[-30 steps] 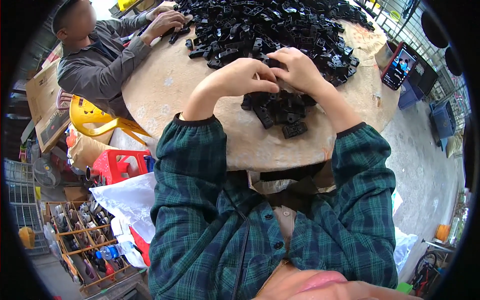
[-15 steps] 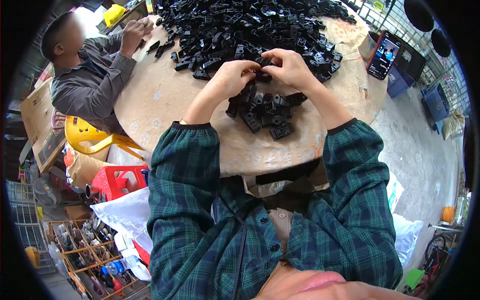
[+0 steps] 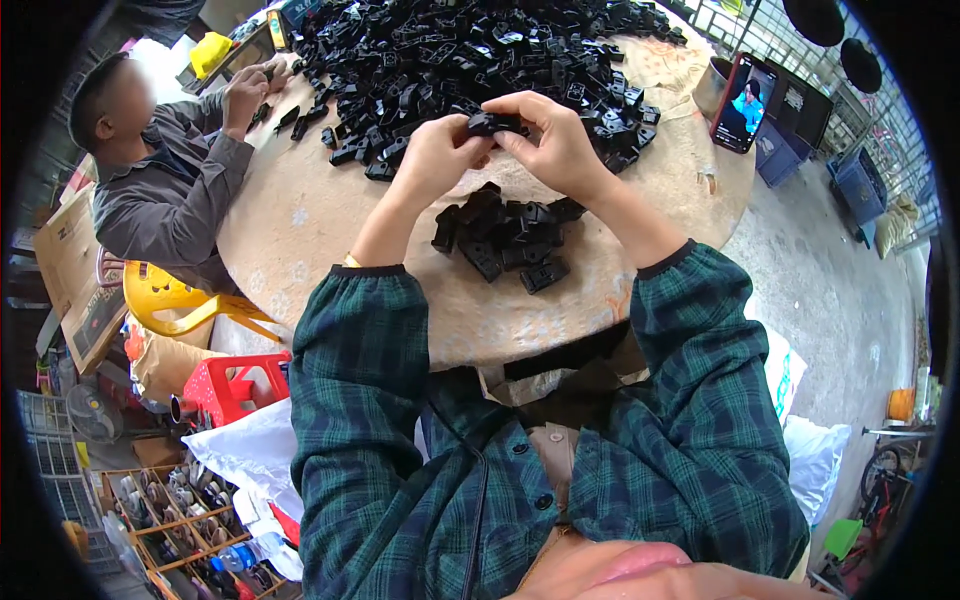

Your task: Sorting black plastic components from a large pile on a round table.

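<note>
Between my left hand (image 3: 438,158) and my right hand (image 3: 548,143) is a small black plastic part (image 3: 494,124). The fingers of both hands are closed on it, the right ones over its top and near side, the left ones at its left end. Fingers hide some of its shape. Just nearer to me on the table lies a small heap of similar black plastic parts (image 3: 512,238). Beyond my hands spreads a large pile of black plastic parts (image 3: 440,75).
A beige patterned cloth covers the round table (image 3: 330,230). A phone (image 3: 745,103) with a lit screen stands at its right edge. On the left a co-worker (image 3: 165,160) sits with both hands at the table, near a yellow chair (image 3: 165,300). A red stool (image 3: 235,385) stands lower left.
The black part has come out clearer between my hands, which have shifted slightly left in the picture. The whole view has shifted a little left too. The phone picture differs.
</note>
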Available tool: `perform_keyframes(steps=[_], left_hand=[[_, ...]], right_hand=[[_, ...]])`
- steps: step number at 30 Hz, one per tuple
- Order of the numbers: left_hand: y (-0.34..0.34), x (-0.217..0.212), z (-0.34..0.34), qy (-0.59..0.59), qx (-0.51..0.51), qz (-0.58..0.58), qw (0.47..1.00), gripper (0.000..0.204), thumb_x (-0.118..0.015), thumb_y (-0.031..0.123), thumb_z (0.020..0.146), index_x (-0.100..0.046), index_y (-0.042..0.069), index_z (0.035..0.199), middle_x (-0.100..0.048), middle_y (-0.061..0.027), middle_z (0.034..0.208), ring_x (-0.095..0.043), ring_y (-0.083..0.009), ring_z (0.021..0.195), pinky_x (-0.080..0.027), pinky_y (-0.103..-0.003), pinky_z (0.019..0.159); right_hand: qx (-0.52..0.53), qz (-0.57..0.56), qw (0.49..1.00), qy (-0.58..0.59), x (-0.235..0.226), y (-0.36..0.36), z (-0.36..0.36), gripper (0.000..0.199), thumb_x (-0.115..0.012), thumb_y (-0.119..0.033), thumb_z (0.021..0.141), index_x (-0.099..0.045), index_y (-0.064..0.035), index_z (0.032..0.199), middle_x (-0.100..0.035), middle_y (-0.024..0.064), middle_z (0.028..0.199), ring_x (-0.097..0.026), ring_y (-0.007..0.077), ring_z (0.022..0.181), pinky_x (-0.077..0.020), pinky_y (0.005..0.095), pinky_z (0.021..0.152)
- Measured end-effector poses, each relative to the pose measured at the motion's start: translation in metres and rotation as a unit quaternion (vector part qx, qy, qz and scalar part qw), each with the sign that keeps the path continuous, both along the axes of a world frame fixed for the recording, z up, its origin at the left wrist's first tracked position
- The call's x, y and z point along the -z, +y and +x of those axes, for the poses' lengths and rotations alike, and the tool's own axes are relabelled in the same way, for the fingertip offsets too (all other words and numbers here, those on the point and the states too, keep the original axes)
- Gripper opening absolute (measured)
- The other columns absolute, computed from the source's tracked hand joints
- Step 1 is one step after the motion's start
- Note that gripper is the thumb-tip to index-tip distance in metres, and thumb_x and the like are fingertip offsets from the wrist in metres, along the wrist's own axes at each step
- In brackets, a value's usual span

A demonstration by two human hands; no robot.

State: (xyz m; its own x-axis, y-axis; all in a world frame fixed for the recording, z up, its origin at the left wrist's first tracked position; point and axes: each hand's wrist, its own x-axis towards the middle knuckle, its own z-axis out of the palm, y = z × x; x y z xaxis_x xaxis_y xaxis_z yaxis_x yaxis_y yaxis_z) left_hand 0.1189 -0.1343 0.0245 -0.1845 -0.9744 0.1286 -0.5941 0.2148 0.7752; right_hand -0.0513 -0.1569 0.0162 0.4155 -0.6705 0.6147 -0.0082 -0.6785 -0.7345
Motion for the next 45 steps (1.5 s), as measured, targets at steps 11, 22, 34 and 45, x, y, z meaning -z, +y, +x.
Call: perform_keyframes(steps=[11, 22, 34, 45], left_hand=[[0.014, -0.005, -0.012, 0.442, 0.033, 0.015, 0.896, 0.024, -0.058, 0.011, 0.085, -0.055, -0.003, 0.103, -0.062, -0.0072, 0.085, -0.060, -0.0113, 0.071, -0.052, -0.024, 0.064], [0.014, -0.005, -0.011, 0.341, -0.046, -0.102, 0.933, 0.026, -0.063, 0.006, 0.081, -0.056, -0.005, 0.103, -0.062, -0.0070, 0.089, -0.059, -0.0097, 0.073, -0.050, -0.022, 0.066], [0.024, -0.004, -0.025, 0.446, -0.033, -0.063, 0.892, 0.032, -0.064, 0.002, 0.080, -0.056, -0.003, 0.111, -0.064, -0.0069, 0.089, -0.059, -0.0095, 0.077, -0.049, -0.021, 0.071], [0.027, -0.019, -0.015, 0.379, -0.007, -0.081, 0.922, 0.029, -0.061, 0.003, 0.080, -0.057, -0.003, 0.108, -0.063, -0.0049, 0.089, -0.058, -0.0081, 0.078, -0.047, -0.019, 0.070]], right_hand=[[0.006, 0.101, 0.990, -0.093, -0.005, 0.004, 0.002, 0.035, -0.060, 0.003, 0.079, -0.053, 0.0009, 0.113, -0.060, 0.0088, 0.101, -0.058, 0.0132, 0.093, -0.0480, 0.0259, 0.084], [-0.066, 0.137, 0.983, -0.106, -0.009, 0.009, 0.000, 0.037, -0.054, 0.003, 0.083, -0.049, 0.0032, 0.120, -0.059, 0.0106, 0.106, -0.057, 0.0131, 0.095, -0.0476, 0.0263, 0.085], [0.104, -0.160, 0.982, 0.003, -0.014, 0.017, 0.001, 0.041, -0.066, 0.003, 0.069, -0.059, -0.0030, 0.109, -0.061, 0.0116, 0.090, -0.061, 0.0235, 0.075, -0.0501, 0.0282, 0.067], [-0.066, 0.171, 0.981, -0.061, -0.006, 0.003, 0.002, 0.043, -0.070, -0.003, 0.073, -0.055, 0.0008, 0.113, -0.062, 0.0093, 0.100, -0.059, 0.0146, 0.092, -0.0484, 0.0256, 0.082]])
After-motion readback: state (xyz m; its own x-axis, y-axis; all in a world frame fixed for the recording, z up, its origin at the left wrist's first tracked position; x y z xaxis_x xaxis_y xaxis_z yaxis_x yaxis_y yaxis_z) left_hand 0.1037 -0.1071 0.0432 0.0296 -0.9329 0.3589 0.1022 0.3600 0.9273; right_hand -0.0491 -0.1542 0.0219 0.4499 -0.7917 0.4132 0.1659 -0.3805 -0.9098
